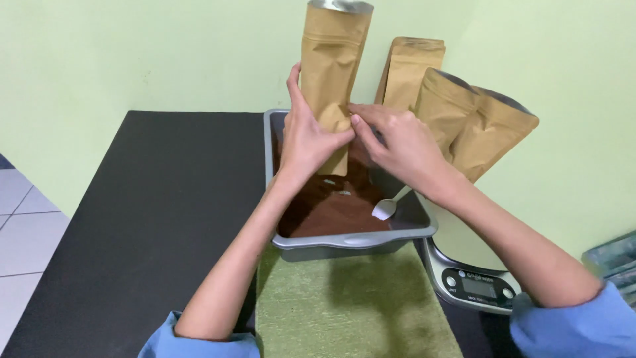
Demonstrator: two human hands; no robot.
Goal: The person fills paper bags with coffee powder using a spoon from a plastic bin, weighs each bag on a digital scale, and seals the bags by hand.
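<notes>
My left hand (306,136) grips the lower part of an upright brown paper pouch (331,59), held above a grey metal tray (351,240). My right hand (397,142) pinches the pouch's lower right edge with thumb and fingers. The pouch's top is open and shows a silver lining. The tray holds dark brown powder (331,209) and a white plastic spoon (387,207) resting at its right side.
Three more brown pouches (457,113) stand against the pale green wall at the back right. A silver digital kitchen scale (474,282) sits right of the tray. A green mat (351,308) lies under the tray on a black table (159,199). Tiled floor shows at left.
</notes>
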